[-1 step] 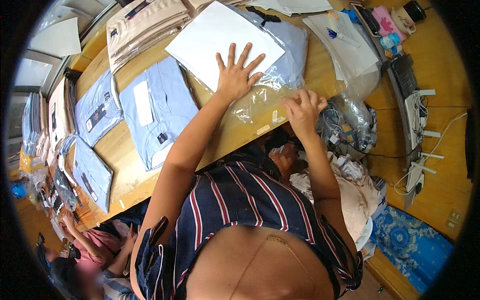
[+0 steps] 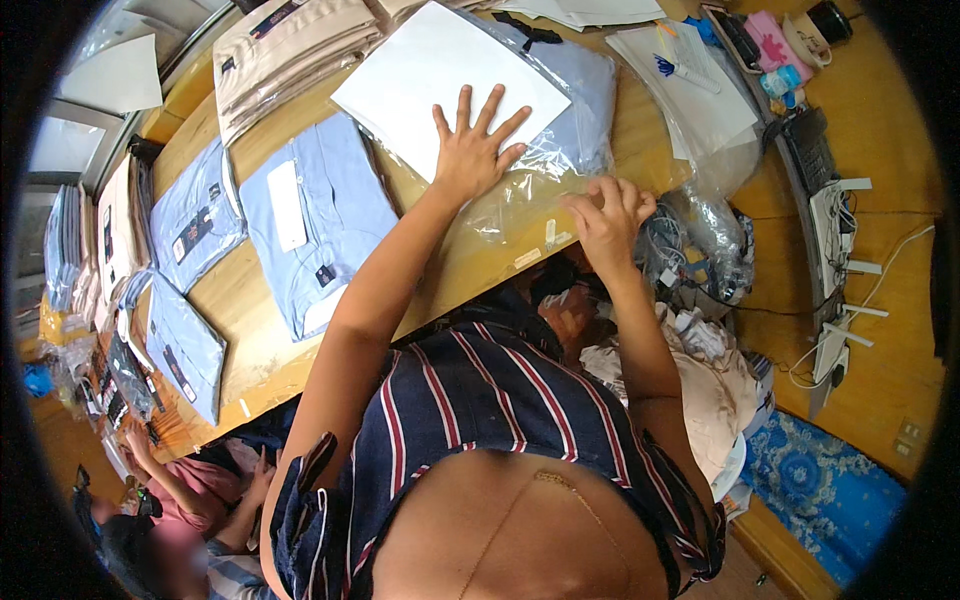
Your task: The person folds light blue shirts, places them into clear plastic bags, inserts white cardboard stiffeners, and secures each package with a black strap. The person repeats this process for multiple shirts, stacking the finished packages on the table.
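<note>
My left hand [image 2: 470, 158] presses flat, fingers spread, on a large white sheet [image 2: 400, 85]. Under the sheet's right side lies a folded blue garment [image 2: 592, 105] in a clear plastic bag [image 2: 500, 205], its loose part reaching toward the table's near edge. At that loose part, my right hand [image 2: 610, 212] is closed, thumb and forefinger pinching the thin plastic. Left of the sheet, a folded light blue shirt [image 2: 265, 205] with a white tag lies on the table.
More packed blue shirts [image 2: 195, 220] and a beige stack [image 2: 290, 60] are on the wooden table [image 2: 270, 375]. Papers in plastic [image 2: 690, 90] lie at the right, beside a cable bundle [image 2: 675, 245]. Beige cloth [image 2: 700, 390] is heaped below. A co-worker [image 2: 200, 490] is at lower left.
</note>
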`<state>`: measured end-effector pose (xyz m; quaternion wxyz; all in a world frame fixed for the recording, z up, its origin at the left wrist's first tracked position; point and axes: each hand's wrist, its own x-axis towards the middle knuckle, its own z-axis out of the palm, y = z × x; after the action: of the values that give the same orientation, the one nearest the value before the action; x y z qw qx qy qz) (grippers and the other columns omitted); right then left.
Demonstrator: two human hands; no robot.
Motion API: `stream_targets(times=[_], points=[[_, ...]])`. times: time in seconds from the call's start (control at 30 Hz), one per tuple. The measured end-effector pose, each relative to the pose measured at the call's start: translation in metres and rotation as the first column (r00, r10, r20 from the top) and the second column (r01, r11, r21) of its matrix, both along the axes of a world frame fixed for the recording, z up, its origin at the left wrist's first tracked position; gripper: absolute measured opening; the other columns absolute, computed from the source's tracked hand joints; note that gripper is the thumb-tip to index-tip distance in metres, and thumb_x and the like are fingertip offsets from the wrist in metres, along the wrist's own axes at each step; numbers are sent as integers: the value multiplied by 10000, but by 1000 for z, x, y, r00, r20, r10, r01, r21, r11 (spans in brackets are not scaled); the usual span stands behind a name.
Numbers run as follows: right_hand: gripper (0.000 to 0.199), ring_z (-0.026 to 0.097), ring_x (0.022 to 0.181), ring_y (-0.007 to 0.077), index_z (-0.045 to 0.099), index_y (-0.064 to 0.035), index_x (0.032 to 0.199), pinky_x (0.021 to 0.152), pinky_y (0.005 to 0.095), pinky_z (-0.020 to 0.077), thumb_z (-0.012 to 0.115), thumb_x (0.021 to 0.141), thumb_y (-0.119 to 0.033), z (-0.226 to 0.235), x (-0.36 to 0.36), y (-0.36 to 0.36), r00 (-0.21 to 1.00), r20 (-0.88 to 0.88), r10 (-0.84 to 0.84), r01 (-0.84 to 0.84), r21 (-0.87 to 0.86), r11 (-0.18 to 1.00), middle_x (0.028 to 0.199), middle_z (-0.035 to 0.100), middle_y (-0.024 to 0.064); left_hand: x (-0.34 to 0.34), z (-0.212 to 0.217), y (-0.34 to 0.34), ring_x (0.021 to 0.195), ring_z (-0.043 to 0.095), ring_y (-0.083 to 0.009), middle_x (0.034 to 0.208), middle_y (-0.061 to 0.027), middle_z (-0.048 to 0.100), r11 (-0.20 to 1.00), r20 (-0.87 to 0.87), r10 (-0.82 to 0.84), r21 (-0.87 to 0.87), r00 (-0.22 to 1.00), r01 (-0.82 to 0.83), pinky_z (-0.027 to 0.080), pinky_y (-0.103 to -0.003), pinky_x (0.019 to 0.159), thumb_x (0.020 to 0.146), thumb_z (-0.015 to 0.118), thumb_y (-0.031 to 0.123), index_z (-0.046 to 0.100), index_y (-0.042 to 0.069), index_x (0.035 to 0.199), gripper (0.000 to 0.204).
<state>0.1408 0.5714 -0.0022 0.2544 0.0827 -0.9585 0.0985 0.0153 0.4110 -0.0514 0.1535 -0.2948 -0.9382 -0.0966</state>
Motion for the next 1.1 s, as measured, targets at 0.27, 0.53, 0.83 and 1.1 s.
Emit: stream_targets(times=[0.27,0.53,0.83,1.1], points=[[115,413,914,191,649,-212,624,807,391,232,678,553,-128,-18,20,33,998,-3,57,-56,-276,960,834,513,-41,-4,-4,-4,1241,61,-347,1370,4,102,998,15,-11,-56,1000,12,81,-649,894,811,227,549,216,395,1259,474],[224,430,928,183,640,-221,821,812,373,232,628,643,-85,-51,39,40,999,-49,20,-24,-67,997,954,546,-40,-2,-5,-8,1241,69,-348,1367,1,124,999,12,-25,-31,1000,26,82,-639,898,811,304,514,258,379,1251,463],[126,471,925,223,627,-112,837,765,367,353,591,718,-132,-63,76,48,963,71,-259,260,-484,836,1025,529,36,68,1,28,1151,275,-404,1276,-60,337,986,25,-21,165,999,17,182,-652,849,787,487,301,545,283,1064,283],[314,359,1066,303,597,-235,916,870,412,304,697,618,-225,-90,95,20,777,257,-574,607,-547,576,1171,367,84,47,24,16,886,525,-303,1082,-145,504,874,128,-68,486,989,-3,396,-388,781,746,539,212,551,51,988,290]])
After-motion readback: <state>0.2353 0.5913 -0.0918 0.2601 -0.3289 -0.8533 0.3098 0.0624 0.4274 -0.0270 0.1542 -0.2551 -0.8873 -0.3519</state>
